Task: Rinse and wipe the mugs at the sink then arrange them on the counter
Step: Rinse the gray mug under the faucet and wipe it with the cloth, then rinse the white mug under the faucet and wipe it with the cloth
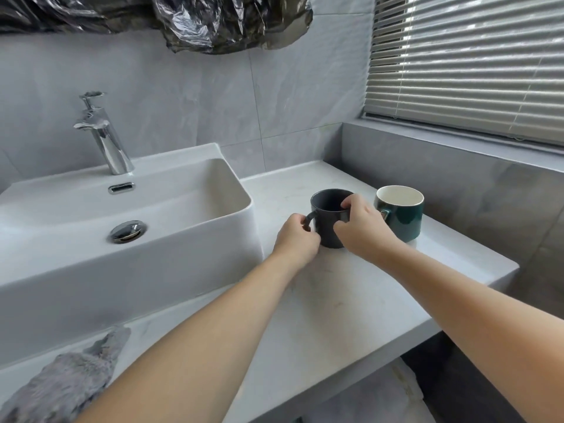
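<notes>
A dark grey mug point(327, 209) stands upright on the white counter point(335, 294), just right of the sink point(128, 209). My left hand point(297, 238) grips its handle, which points left. My right hand point(361, 225) holds the mug's body, with fingers curled over the rim. Close behind, to the right, a dark green mug point(406, 221) with a white inside stands upright, its handle partly hidden by my right hand. A grey cloth point(64, 383) lies on the counter at the lower left.
A chrome tap point(106, 138) stands behind the basin, with the drain plug point(127, 231) in its floor. A tiled ledge and slatted blinds point(470, 65) border the counter's back right. Crumpled dark plastic point(213, 22) hangs above. The counter's right edge drops off past the green mug.
</notes>
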Demonstrator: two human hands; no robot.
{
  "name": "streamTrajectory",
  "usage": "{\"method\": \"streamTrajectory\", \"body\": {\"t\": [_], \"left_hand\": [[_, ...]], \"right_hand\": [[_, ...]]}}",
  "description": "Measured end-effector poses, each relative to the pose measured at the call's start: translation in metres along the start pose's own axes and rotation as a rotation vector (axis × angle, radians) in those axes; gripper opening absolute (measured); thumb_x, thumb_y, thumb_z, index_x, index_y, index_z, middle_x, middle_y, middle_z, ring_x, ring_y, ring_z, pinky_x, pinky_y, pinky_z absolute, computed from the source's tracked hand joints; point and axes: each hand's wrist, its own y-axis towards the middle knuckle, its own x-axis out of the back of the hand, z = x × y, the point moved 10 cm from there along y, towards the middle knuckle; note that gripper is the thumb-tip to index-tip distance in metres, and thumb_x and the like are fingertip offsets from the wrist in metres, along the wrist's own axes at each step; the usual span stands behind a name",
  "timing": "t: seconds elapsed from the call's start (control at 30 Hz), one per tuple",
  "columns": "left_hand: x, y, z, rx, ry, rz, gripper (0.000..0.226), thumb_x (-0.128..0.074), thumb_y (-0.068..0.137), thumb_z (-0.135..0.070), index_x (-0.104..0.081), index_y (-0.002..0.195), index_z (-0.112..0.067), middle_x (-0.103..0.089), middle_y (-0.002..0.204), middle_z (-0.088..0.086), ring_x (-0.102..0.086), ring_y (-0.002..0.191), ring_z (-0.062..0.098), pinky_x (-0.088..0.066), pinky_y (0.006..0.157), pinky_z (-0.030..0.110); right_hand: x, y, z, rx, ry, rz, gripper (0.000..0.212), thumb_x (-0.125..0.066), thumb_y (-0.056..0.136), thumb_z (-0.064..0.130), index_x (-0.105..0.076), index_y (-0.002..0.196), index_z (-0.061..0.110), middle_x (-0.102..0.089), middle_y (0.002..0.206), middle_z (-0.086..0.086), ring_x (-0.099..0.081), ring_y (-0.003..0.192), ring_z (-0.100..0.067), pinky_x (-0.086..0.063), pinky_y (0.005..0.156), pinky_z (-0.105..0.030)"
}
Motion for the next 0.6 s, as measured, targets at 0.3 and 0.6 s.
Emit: {"method": "streamTrajectory", "body": {"t": [0.3,0.6], "left_hand": [[0.134,-0.099,-0.082,-0.401,0.312,-0.237,0.034,-0.052,0.098,-0.026,-0.056,0.131,-0.018,-0.061,0.133,0.0,-0.058,0.118,0.02,-0.046,0.096,0.029],[0.321,-0.197,-0.064,-0.443,0.437,-0.501,0.03,-0.05,0.098,-0.026,-0.06,0.124,-0.015,-0.064,0.124,0.004,-0.062,0.109,0.026,-0.051,0.093,0.037]], "right_hand": [[0.047,-0.085,0.118,0.222,0.002,-0.098,0.05,-0.049,0.097,0.022,-0.038,0.146,0.018,-0.039,0.15,0.003,-0.047,0.106,-0.014,-0.039,0.072,-0.03],[0.0,-0.167,0.282,0.527,0.091,-0.018,0.044,-0.054,0.096,0.028,-0.046,0.139,0.022,-0.047,0.145,0.002,-0.043,0.133,-0.016,-0.032,0.098,-0.026]]}}
